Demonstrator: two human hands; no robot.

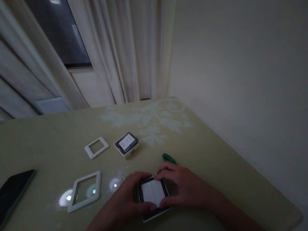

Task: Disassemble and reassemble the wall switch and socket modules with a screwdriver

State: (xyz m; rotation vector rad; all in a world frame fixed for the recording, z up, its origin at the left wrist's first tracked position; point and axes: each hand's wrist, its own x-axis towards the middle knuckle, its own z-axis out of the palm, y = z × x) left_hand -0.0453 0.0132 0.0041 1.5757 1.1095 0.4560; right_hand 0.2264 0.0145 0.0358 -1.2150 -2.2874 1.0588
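Pinched from both sides, low in the middle of the view: a white switch panel (153, 191) with a dark border and two side-by-side plates. Left hand (134, 196) on its left portion, right hand (179, 185) on its right, each with its grip pinching the panel between thumb at the near side and fingers at the far edge, thumbtips close together. Hard to tell whether resting on the surface (214, 157) or slightly raised. Just beyond the right hand, partly hidden by its fingers, a green handle (168, 158), with little room between. Past the panel, a socket module (126, 143) set at an angle, with an open strip toward the left hand. Left of that module, across a narrow gap, a small white frame (87, 152); nearer, a larger white frame (98, 185), apart from the left hand and forearm. At far left, a dark flat device (9, 200), cut off by the view's border. To the right, broad open room as far as the slanting right edge, hard by the wall (248, 85); far edge in front of curtains (136, 41).
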